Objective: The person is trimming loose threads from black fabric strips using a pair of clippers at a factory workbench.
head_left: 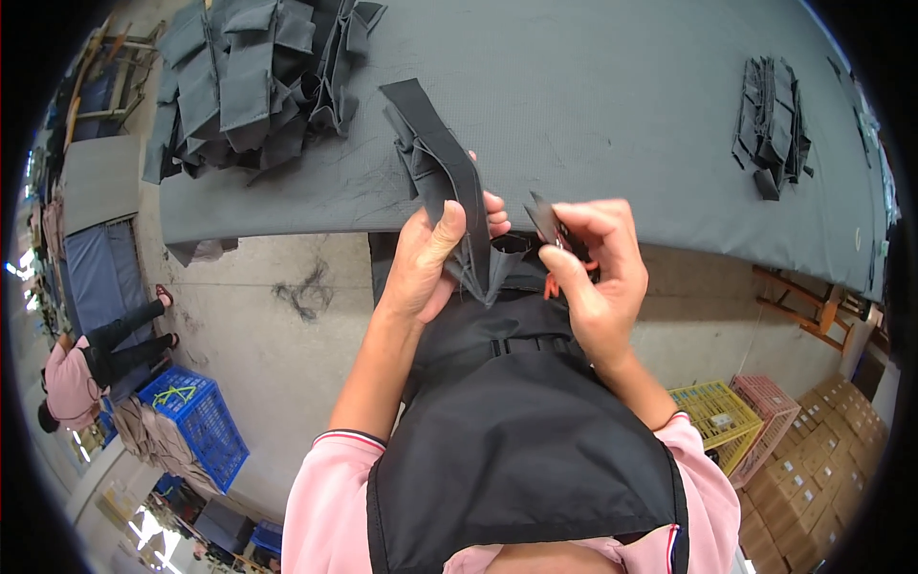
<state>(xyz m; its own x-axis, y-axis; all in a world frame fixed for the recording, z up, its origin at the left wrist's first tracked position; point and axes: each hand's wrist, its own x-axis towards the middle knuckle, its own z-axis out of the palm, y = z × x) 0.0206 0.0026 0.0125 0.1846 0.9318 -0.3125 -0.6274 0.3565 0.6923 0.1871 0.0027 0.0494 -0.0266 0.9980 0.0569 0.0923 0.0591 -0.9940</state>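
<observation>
My left hand (427,253) is closed round a dark grey sewn fabric strip (440,139), thumb on the near side and fingertips showing past its right edge. The strip stands up from my grip, and its folded lower end hangs over the table's front edge in front of my apron. To the right, my right hand (604,263) grips a pair of thread snips (543,220) with dark blades and orange-red parts near the palm. The blades point up and left, a little apart from each other. A gap separates them from the fabric.
A grey-covered table (593,105) spans the front. On it lie a large heap of grey fabric pieces (239,77) at left and a smaller stack (771,120) at right. A blue crate (206,421), yellow crate (717,416), cartons (813,469) and another person (81,383) are around.
</observation>
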